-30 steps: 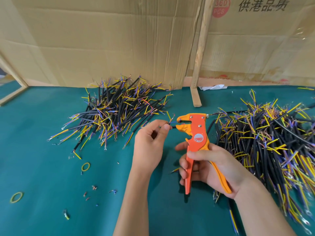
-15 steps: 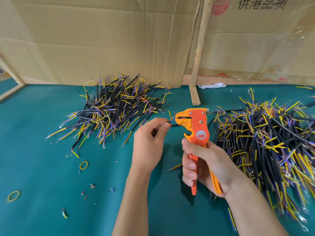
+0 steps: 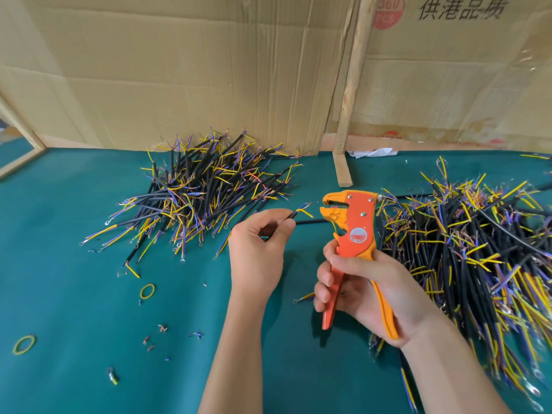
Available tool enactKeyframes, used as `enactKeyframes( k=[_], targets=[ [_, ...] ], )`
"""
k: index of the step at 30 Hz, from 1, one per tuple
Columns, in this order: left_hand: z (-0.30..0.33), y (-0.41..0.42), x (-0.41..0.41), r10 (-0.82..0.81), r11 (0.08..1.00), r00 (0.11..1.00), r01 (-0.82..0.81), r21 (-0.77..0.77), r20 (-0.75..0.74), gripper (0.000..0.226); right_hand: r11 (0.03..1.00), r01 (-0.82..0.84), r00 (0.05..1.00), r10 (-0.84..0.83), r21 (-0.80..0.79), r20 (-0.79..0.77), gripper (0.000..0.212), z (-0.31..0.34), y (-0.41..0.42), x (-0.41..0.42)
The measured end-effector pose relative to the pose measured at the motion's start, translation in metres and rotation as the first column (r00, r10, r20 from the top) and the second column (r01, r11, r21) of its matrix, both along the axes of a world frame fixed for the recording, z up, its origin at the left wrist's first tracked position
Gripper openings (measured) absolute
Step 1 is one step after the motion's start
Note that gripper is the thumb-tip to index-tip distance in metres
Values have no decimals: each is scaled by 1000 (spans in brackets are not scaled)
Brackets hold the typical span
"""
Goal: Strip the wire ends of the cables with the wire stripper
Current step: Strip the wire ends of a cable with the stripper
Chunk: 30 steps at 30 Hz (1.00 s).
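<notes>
Just left of the stripper (image 3: 352,216), pinched cable's (image 3: 294,215) frayed end.

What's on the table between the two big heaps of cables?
In the head view, the left hand pinching one cable and the right hand gripping the orange wire stripper, above green table.

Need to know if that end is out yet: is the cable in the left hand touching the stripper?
Apart. The head view shows green mat between the cable tips and the stripper mouth.
</notes>
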<state>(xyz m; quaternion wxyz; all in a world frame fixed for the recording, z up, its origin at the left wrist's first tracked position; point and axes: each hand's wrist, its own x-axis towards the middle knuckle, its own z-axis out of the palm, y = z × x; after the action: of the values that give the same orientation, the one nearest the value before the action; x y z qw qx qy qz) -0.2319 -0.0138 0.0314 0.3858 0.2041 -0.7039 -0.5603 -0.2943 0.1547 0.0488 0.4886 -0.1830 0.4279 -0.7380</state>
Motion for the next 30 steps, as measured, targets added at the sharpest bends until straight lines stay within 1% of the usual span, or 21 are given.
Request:
enactKeyframes(
  k=[8,11,14,15,19,21,23,26,28,30],
  targets=[
    [1,1,1,11,996,999,-9,-85,31,30,997,-62,996,64,41,-57,24,0,3,-1],
    [3,2,1,24,993,999,-19,-117,44,37,996,-62,995,67,62,-71,23,-1,2,-1],
    [5,3,2,30,988,998,-21,-151,54,39,995,-56,995,62,79,-79,16,0,0,1],
    [5,3,2,33,987,998,-23,-162,57,39,995,-46,996,52,88,-74,16,0,-1,2],
    [8,5,2,29,985,997,-16,-169,72,33,988,52,997,-44,145,-57,38,1,-7,7],
    [8,7,1,30,984,994,-10,-180,105,34,985,98,995,-92,143,-50,43,2,-10,10],
    [6,9,0,22,981,985,11,-193,170,29,984,144,989,-141,108,-36,46,3,-12,12],
    [2,13,-2,28,975,963,32,-220,267,19,960,272,962,-272,62,-12,49,8,-12,10],
    [2,16,-3,20,968,954,57,-246,301,18,939,342,939,-343,46,24,45,10,-8,4],
    [3,23,-6,-26,958,951,112,-265,307,21,936,353,932,-351,-2,87,38,8,-2,-1]
  ],
)
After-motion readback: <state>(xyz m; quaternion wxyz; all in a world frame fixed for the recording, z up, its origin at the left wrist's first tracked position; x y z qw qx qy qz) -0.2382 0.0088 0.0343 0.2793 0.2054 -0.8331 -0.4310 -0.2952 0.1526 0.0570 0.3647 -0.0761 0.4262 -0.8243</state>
